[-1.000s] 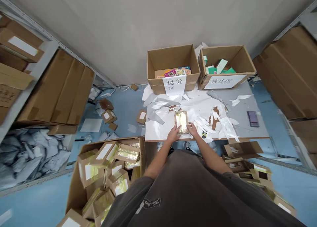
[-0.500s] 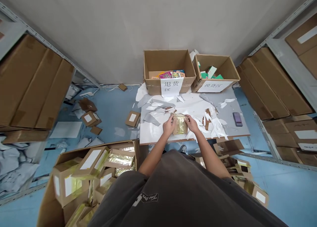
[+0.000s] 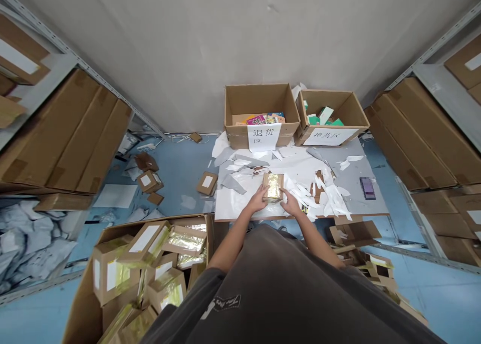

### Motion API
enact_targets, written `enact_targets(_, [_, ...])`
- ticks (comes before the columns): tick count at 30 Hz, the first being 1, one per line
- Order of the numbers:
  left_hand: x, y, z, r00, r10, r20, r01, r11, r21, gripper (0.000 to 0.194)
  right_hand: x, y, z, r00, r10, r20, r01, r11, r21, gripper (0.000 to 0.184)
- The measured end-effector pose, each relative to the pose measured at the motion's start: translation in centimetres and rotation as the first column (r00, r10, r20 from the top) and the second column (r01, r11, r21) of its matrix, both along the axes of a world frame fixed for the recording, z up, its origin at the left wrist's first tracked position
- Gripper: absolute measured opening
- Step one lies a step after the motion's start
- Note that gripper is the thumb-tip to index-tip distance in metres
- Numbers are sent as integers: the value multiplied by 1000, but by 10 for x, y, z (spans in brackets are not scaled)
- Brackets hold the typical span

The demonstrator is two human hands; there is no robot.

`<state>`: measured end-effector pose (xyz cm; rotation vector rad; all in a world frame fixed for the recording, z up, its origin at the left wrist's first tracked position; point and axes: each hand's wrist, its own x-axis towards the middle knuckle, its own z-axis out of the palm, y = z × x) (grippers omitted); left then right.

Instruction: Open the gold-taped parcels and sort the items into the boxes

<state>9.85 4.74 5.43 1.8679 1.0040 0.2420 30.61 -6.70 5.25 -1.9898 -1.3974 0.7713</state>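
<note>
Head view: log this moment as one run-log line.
left hand: on taped package, left edge | right hand: on its right edge | around: torn paper on table | table back: two open cartons

Two hands [image 3: 257, 200] [image 3: 290, 203], one held box [image 3: 274, 187], two tabletop cartons [image 3: 257, 98] [image 3: 342, 100] (two signs [image 3: 264, 137] [image 3: 330, 136])

Small brown cardboard box [image 3: 273, 186], top face largely covered by glossy yellowish tape, glare visible. Held roughly square-on, gripped at its left side by the left hand [image 3: 258, 199], at its lower right by the right hand [image 3: 290, 203]. Positioned at table's [image 3: 370, 204] front part; whether lifted can't be told.
</note>
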Motion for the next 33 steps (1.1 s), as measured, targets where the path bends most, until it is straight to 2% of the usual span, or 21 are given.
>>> enact_targets(2, [0,-4,3,999,18,-40,-18,1000,-9,84,-5,-8,0,999,24,-24,-24,999,31,63])
enact_targets(4, [3,1,9,997,39,-72,-39,999,0,73,-1,1,5,1000,-25,-4,25,999,34,54])
enact_targets(8, [15,28,19,980,164,-115,-157,986,63,57,22,53,15,996,-73,60,73,997,6,50])
enact_targets(10, [24,39,15,958,246,-147,-242,969,50,63,30,81,12,995,-67,79,72,996,-57,51])
enact_targets(13, [29,41,-2,936,271,-223,-299,949,-102,84,29,100,-4,998,-32,50,40,984,-173,61])
enact_targets(15, [22,30,-16,941,252,-227,-291,943,-161,91,24,92,-17,1000,-2,7,4,982,-190,70])
enact_targets(18, [-2,3,-33,974,215,-73,-222,969,-112,89,13,55,-36,998,60,-19,-62,990,-126,81])
enact_targets(20, [-15,-15,-39,991,131,3,-130,990,-60,92,3,27,-45,992,122,-29,-125,986,-112,88])
enact_targets(23, [-20,-28,-40,995,88,-37,-88,996,1,88,-17,2,-51,985,164,-49,-169,973,-159,92])
enact_targets(25, [-16,-25,-35,988,115,-105,-113,993,23,76,-25,-1,-49,989,146,-27,-148,970,-192,85])
enact_targets(27, [-9,-16,-25,981,127,-150,-122,992,42,65,-24,5,-39,992,125,26,-117,972,-202,72])
enact_targets(30, [1,1,-4,982,131,-138,-118,989,94,51,-5,22,-14,989,106,106,-89,983,-160,52])
enact_targets(33, [18,15,14,981,166,-99,-151,977,148,47,18,49,12,983,48,177,-25,991,-130,51])
